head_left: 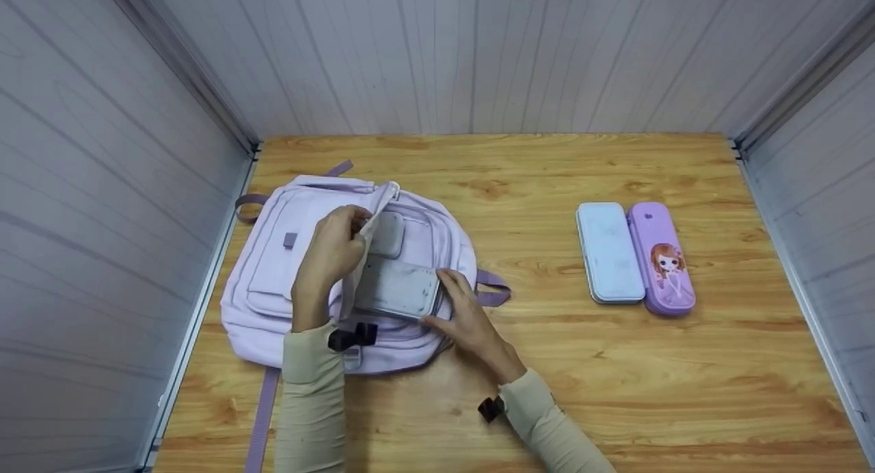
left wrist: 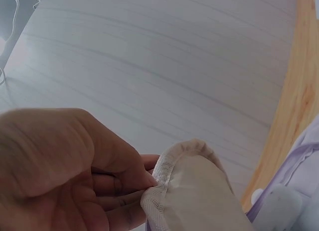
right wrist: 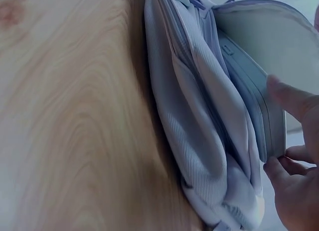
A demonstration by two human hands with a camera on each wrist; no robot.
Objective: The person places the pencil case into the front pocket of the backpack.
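- One lilac backpack [head_left: 273, 288] lies flat on the left half of the wooden table [head_left: 615, 377], its main compartment open.
- Three slim cases are counted: one grey case [head_left: 400, 290] at the backpack's opening, plus one pale blue case [head_left: 608, 252] and one purple case with a cartoon girl [head_left: 662, 258] lying side by side, touching, well apart to the right.
- A small grey pouch-like item [head_left: 387, 235] shows inside the opening, just behind the grey case; what it is cannot be told.
- Two hands are present, both in beige sleeves.
- Left hand [head_left: 333, 252]: fingers curled, pinching the edge of the backpack's flap [left wrist: 192, 191] and holding it lifted; the wrist view shows the stitched hem between thumb and fingers.
- Right hand [head_left: 465, 316]: grips the near right end of the grey case, thumb on top and fingers [right wrist: 286, 166] at its edge, as the wrist view shows.
- The grey case lies partly within the opening, just beneath the lifted flap, between the two hands.
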